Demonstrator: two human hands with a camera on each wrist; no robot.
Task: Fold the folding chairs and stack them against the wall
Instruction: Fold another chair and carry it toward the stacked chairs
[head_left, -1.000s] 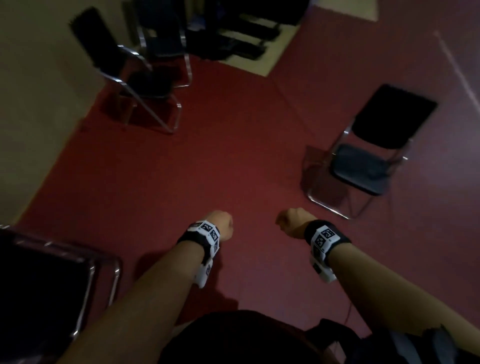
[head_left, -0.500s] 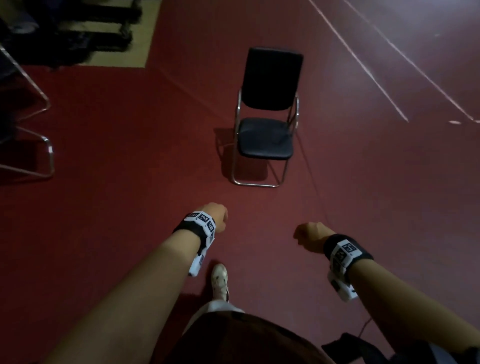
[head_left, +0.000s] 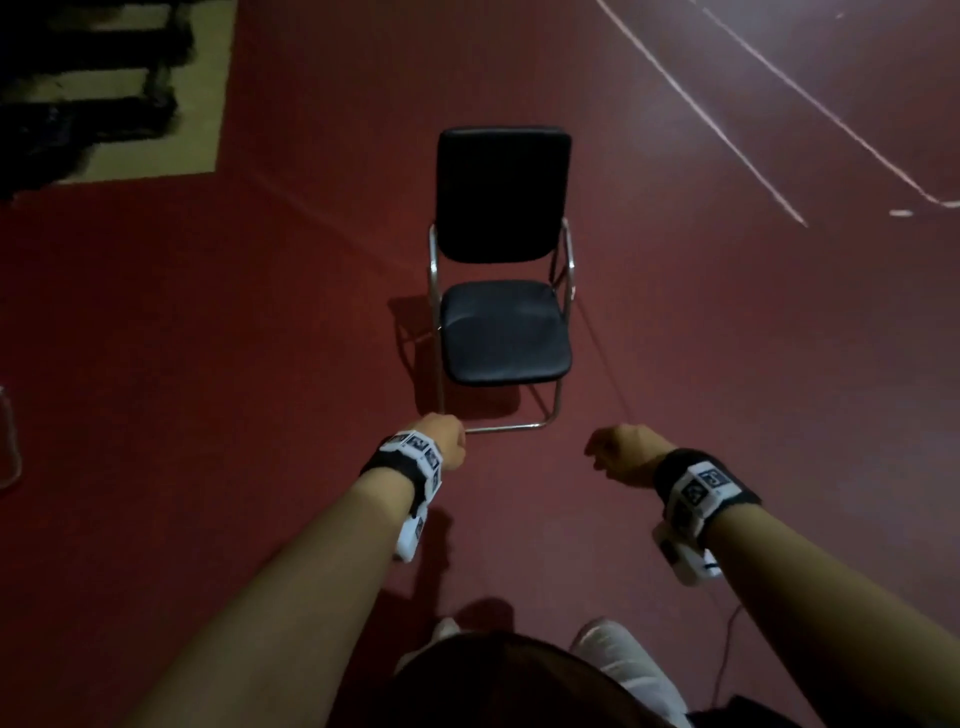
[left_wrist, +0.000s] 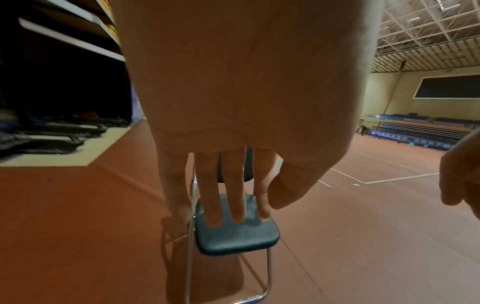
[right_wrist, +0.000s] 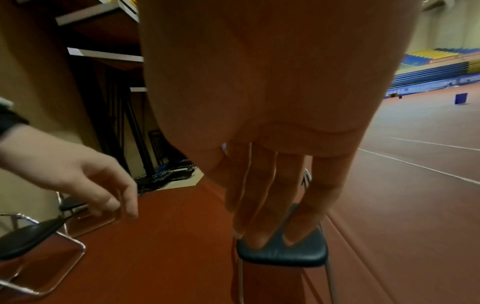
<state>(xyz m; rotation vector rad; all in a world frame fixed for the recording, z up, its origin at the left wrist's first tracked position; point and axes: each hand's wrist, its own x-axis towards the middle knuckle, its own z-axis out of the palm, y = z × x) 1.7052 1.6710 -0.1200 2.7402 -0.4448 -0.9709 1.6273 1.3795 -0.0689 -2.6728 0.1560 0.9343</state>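
Observation:
An unfolded folding chair (head_left: 504, 332) with a black padded seat, black backrest and chrome tube frame stands on the red floor straight ahead, facing me. My left hand (head_left: 448, 441) hangs empty just short of the frame's front floor bar, on its left. My right hand (head_left: 619, 456) hangs empty to the right of that bar. Neither touches the chair. In the left wrist view the fingers (left_wrist: 232, 197) point loosely down over the seat (left_wrist: 235, 240). The right wrist view shows the same over the seat (right_wrist: 284, 255), with straight, relaxed fingers (right_wrist: 270, 205).
A second unfolded chair (right_wrist: 28, 244) stands at my left, its frame (head_left: 9, 441) at the head view's edge. Dark stacked equipment (head_left: 88, 88) lies on a tan floor patch, far left. White court lines (head_left: 727, 119) cross the floor at the right.
The view has swung right, bringing this chair to the centre and closer. Both hands stay empty and have moved apart, their fingers loosened from curled.

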